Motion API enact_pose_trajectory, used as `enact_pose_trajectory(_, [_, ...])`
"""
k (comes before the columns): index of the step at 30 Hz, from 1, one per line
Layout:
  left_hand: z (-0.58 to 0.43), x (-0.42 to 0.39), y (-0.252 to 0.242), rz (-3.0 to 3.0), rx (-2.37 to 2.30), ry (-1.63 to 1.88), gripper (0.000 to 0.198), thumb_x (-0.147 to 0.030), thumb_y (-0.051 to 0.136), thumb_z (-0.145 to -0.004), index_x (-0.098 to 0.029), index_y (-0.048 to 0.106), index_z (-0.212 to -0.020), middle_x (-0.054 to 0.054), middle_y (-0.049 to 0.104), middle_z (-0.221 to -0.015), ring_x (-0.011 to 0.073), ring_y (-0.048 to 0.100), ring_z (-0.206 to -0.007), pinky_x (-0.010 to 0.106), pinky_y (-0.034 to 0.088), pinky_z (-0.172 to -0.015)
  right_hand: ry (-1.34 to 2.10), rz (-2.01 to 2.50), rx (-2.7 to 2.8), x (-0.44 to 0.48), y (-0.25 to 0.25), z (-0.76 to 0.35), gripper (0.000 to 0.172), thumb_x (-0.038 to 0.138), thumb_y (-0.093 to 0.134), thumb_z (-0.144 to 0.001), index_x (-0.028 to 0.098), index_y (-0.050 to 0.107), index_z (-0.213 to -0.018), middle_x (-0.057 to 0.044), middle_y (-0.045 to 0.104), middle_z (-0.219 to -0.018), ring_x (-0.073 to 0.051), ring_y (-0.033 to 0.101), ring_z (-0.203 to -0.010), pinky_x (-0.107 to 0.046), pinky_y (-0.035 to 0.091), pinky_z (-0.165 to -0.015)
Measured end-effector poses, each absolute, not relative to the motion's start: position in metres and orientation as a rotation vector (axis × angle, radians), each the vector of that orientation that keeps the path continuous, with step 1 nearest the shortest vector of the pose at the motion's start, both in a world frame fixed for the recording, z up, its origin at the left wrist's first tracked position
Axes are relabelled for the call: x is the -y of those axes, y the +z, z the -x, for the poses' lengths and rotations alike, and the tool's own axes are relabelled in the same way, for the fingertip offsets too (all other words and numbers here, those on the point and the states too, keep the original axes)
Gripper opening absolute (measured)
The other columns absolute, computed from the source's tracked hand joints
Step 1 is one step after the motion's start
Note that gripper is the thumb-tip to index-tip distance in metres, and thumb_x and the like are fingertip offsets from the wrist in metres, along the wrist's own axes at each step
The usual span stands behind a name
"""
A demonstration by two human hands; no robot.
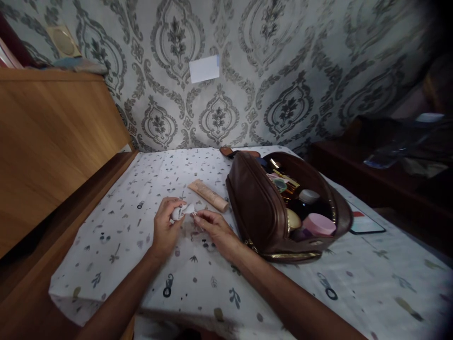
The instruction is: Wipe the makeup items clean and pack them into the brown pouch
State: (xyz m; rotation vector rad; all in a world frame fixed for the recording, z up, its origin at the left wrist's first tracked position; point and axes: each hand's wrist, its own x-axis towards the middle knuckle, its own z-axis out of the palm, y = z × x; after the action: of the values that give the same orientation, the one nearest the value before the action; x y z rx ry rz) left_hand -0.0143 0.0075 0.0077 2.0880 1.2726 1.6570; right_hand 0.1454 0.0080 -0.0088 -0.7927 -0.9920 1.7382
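My left hand (164, 223) is closed around a small white object (179, 212), rounded, with a paler flap-like piece sticking out to the right; its exact kind is too small to make out. At the tip of that piece, the thumb and fingers of my right hand (215, 230) are pinched together. Just beyond both hands a beige cosmetic tube (207, 194) lies on its side on the patterned cloth (141, 255). To the right of my right hand stands a brown toiletry bag (260, 208), unzipped, with cosmetics inside.
Inside the bag are a pink-lidded jar (319, 224), a white-capped container (309, 196) and several gold-coloured items. A phone-like flat object (366, 223) lies right of the bag. A wooden cabinet (53, 146) borders the left side; a patterned wall (219, 108) rises behind.
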Motion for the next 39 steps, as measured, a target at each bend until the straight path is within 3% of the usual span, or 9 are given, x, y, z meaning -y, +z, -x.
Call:
enact_pose_trajectory(7, [0.012,-0.005,0.006,-2.155,-1.293,1.667,0.014,-0.018,0.061,-0.085,-0.022,0.065,-0.098,0.004,0.063,-0.098,0.0206,0.060,-0.098,0.033,0.051,-0.084,1.673,0.825,1.008,-0.009,-0.009,-0.146,0.034,0.047,0.083,-0.062,0.017,0.073,-0.074,0.002,0.058,-0.066,-0.011,0.044,-0.063,-0.024,0.036,-0.059])
enact_pose_trajectory(12, [0.008,-0.002,0.004,-2.331,-1.124,1.504,0.022,-0.011,0.055,-0.085,-0.022,0.066,-0.101,0.005,0.064,-0.100,0.0194,0.062,-0.096,0.031,0.052,-0.081,1.713,0.822,0.850,-0.015,-0.011,-0.146,0.044,0.050,0.087,-0.054,0.016,0.074,-0.080,0.001,0.059,-0.068,-0.009,0.041,-0.060,-0.024,0.031,-0.056])
enact_pose_trajectory(20, [0.006,0.000,0.002,-2.377,-0.879,1.244,0.027,-0.008,0.055,-0.085,-0.022,0.067,-0.106,0.008,0.065,-0.102,0.0208,0.063,-0.097,0.033,0.052,-0.082,1.663,0.770,0.691,-0.021,-0.006,-0.151,0.048,0.048,0.089,-0.054,0.019,0.070,-0.087,-0.001,0.067,-0.078,-0.014,0.057,-0.071,-0.026,0.043,-0.065])
enact_pose_trajectory(27, [0.009,-0.005,0.007,-2.091,-1.035,1.407,0.013,-0.020,0.065,-0.084,-0.021,0.067,-0.096,0.005,0.066,-0.093,0.0199,0.063,-0.090,0.031,0.050,-0.080,1.709,0.739,0.784,-0.018,-0.007,-0.151,0.042,0.047,0.088,-0.055,0.017,0.069,-0.076,0.002,0.059,-0.069,-0.010,0.050,-0.062,-0.023,0.039,-0.056])
enact_pose_trajectory(32, [0.013,-0.009,0.012,-1.735,-1.283,1.614,0.016,-0.024,0.066,-0.082,-0.021,0.064,-0.097,0.002,0.065,-0.095,0.0187,0.061,-0.094,0.031,0.049,-0.086,1.796,0.749,0.881,-0.009,-0.005,-0.149,0.037,0.046,0.085,-0.062,0.016,0.070,-0.080,0.000,0.060,-0.073,-0.011,0.053,-0.066,-0.022,0.044,-0.055])
enact_pose_trajectory(39, [0.012,-0.009,0.008,-1.835,-1.199,1.463,0.011,-0.025,0.068,-0.082,-0.020,0.066,-0.092,0.002,0.064,-0.091,0.0173,0.061,-0.087,0.028,0.048,-0.078,1.797,0.737,0.847,-0.011,-0.006,-0.149,0.041,0.046,0.088,-0.058,0.017,0.068,-0.081,0.001,0.063,-0.075,-0.012,0.057,-0.067,-0.024,0.048,-0.057])
